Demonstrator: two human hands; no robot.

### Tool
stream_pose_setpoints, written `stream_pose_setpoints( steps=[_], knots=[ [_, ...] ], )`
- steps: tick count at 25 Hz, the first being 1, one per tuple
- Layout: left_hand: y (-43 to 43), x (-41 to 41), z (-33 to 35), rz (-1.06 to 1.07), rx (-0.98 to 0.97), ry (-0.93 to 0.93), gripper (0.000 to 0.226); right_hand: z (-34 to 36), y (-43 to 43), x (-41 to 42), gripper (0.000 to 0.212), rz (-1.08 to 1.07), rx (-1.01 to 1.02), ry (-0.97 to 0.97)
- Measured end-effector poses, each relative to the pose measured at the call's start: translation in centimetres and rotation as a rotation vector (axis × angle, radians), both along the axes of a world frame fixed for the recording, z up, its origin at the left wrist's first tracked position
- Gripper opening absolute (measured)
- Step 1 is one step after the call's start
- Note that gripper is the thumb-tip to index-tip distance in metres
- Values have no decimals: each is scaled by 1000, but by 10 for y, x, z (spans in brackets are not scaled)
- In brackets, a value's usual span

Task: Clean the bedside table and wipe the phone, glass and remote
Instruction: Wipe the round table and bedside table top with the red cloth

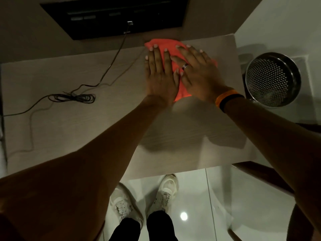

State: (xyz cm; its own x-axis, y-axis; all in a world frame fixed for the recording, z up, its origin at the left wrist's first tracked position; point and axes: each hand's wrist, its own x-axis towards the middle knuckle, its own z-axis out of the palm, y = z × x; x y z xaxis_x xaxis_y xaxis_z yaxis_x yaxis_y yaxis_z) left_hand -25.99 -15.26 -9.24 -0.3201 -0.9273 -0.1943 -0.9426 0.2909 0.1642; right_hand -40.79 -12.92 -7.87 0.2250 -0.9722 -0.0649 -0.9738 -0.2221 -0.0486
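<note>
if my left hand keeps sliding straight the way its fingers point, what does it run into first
Probably the wall behind the table. The left hand, flat on the orange cloth, points toward the back edge, below the dark panel, though depth is unclear.

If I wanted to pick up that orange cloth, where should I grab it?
Probably the far left corner of the orange cloth, coming from the left. It pokes out bare past the fingertips, while the left hand and right hand lie flat, covering most of the rest on the table.
</note>
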Motion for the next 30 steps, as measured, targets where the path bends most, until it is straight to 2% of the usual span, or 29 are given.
stream_pose_setpoints(
  steps=[4, 9, 13, 16, 19, 21, 24, 27, 30],
  knots=[
    [2, -31, 0, -72, 5, 6, 70, 0, 11, -30, 54, -73, 2, -9],
    [-3, -66, 2, -291, 13, -9, 69, -3, 33, -63, 54, -250, 14, -72],
    [-22, -81, 4, -553, 6, 22, 69, -8, 52, -58, 56, -520, -5, -122],
    [-45, -88, 10, -811, -41, -35, 72, -7, 59, -36, 57, -784, 14, -162],
    [-50, -84, 13, -895, -68, -51, 66, -2, 59, -18, 57, -886, 41, -179],
    [-43, -68, 14, -898, -70, -37, 70, -4, 65, -4, 58, -874, 47, -185],
    [-14, -27, 5, -861, -90, 37, 74, -11, 98, 21, 55, -719, 14, -150],
    [52, 17, -11, -706, -124, 145, 67, -6, 151, 36, 53, -506, 16, -170],
    [145, 40, -8, -480, -35, 177, 70, 5, 212, 28, 53, -226, 64, -196]
  ],
)
